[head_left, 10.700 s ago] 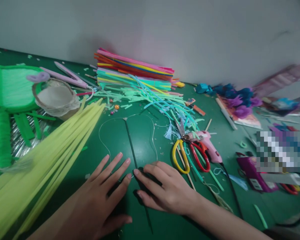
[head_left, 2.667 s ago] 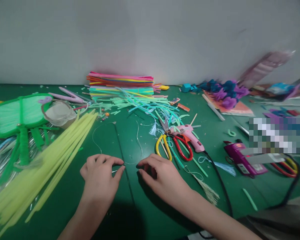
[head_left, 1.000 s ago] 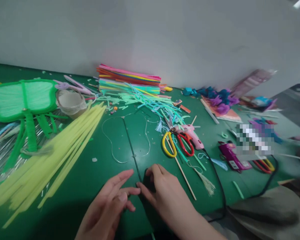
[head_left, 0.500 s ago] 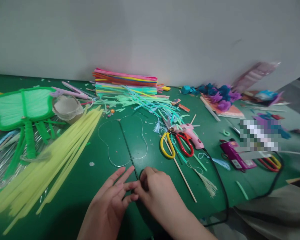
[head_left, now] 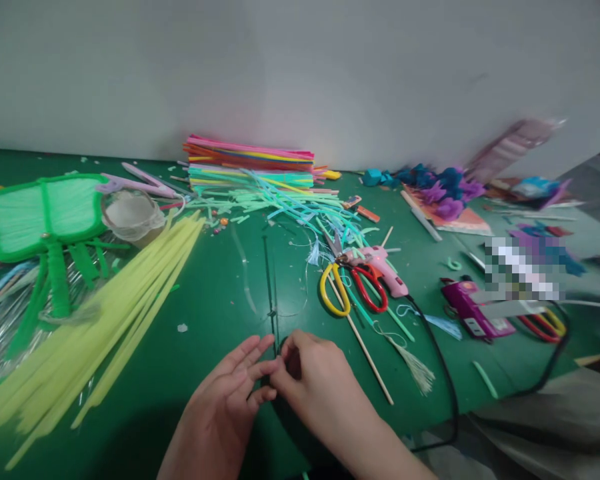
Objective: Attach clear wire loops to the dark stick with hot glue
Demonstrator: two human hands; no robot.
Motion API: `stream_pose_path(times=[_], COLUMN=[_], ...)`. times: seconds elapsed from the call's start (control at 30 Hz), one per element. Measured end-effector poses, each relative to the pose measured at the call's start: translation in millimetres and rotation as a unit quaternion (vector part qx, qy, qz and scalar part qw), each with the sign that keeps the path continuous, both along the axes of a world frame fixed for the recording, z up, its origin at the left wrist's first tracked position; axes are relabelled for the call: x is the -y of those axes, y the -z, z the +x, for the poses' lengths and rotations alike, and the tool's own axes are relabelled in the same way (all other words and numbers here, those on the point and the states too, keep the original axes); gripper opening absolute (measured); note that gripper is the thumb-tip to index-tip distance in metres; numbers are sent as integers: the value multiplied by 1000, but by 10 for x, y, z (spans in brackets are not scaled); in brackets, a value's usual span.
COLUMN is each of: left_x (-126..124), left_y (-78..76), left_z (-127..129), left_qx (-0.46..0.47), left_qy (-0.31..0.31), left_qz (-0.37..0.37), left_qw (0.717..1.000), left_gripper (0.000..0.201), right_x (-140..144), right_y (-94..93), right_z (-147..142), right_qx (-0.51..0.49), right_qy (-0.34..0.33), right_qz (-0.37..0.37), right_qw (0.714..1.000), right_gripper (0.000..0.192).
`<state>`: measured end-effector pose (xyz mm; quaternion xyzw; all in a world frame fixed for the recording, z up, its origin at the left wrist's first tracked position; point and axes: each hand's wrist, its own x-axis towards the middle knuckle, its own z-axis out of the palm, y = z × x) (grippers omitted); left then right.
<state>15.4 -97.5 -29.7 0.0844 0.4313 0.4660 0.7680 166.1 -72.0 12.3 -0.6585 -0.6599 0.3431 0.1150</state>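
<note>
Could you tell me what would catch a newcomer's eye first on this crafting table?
Probably the long fan of pale yellow strips spread across the green table at the left, beside a bright green butterfly-shaped piece. Against the back wall lies a multicoloured stack of pipe cleaners, with yellow and red scissors in front of it. At the near edge, the left hand and right hand meet at a thin dark wire stem.
</note>
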Motion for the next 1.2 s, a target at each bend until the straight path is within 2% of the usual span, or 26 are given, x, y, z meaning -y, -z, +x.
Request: stream_pose_path(times=[0.2,0.3,0.37,0.47,0.53,0.6,0.7,0.8,0.87,1.03,1.2], left_x=[-8,-9,-19,-73,-127,-182,-244,-275,-282,-261,-229], left_y=[-49,-112,-177,-304,-394,-470,-519,-498,-480,-504,-555], left_z=[-84,-43,30,139,185,212,230,228,220,222,272], left_qx=[-95,-147,-145,-60,-16,-27,-98,-162,-184,-226,-265], left_qy=[12,43,65,47,12,-15,-25,-44,-62,-87,-59], left_qz=[31,36,58,106,118,108,104,117,118,116,137], left_qw=[995,987,986,991,993,994,989,979,974,963,953], left_gripper=[35,39,46,51,47,36,26,26,27,31,29], right_x=[30,58,74,100,116,125,114,64,13,-135,-253], right_y=[-69,-201,-296,-355,-315,-233,-112,-68,-81,-171,-218], right_z=[-18,-24,-28,-43,-65,-92,-105,-50,6,34,-88], right_qx=[-73,-183,-267,-386,-452,-501,-530,-505,-506,-607,-644], right_qy=[32,48,57,60,58,63,74,82,94,112,149], right_qz=[7,-11,-20,-35,-58,-77,-69,-29,-1,-27,-61], right_qw=[997,982,962,920,888,860,842,859,858,786,748], right_gripper=[8,7,9,16,23,30,34,28,24,35,23])
